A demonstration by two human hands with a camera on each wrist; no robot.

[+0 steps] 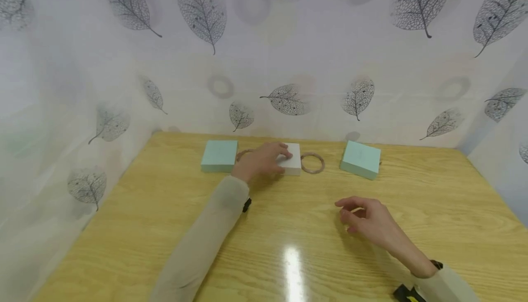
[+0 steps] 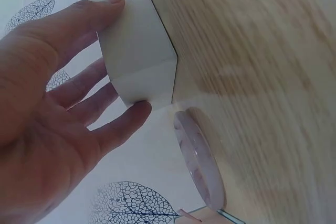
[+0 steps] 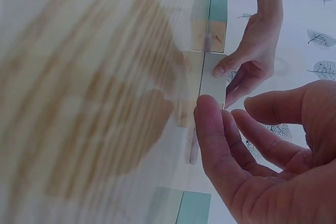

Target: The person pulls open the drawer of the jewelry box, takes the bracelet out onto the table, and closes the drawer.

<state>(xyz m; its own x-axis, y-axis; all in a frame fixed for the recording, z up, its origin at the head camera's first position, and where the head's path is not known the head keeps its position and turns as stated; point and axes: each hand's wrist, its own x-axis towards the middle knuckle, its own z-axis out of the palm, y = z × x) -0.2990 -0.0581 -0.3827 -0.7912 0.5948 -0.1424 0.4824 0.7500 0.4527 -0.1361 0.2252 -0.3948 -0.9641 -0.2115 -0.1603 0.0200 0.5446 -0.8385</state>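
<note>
A white box (image 1: 294, 160) sits towards the back of the table, and my left hand (image 1: 262, 161) reaches over its left part. The left wrist view has the thumb pressed on one face of the white box (image 2: 136, 40) and the other fingers around its sides, so the hand grips it. My right hand (image 1: 367, 219) hovers over the table to the front right, fingers loosely bent and nothing in them. One pale pinkish bangle (image 1: 312, 163) lies just right of the white box. Another bangle (image 2: 200, 162) is left of it, mostly hidden by the left hand in the head view.
A mint-green box (image 1: 220, 155) stands at the left end of the row, and a second mint-green box (image 1: 360, 159) sits slightly turned at the right. Behind the wooden table (image 1: 247, 256) hangs a leaf-patterned curtain (image 1: 272, 63).
</note>
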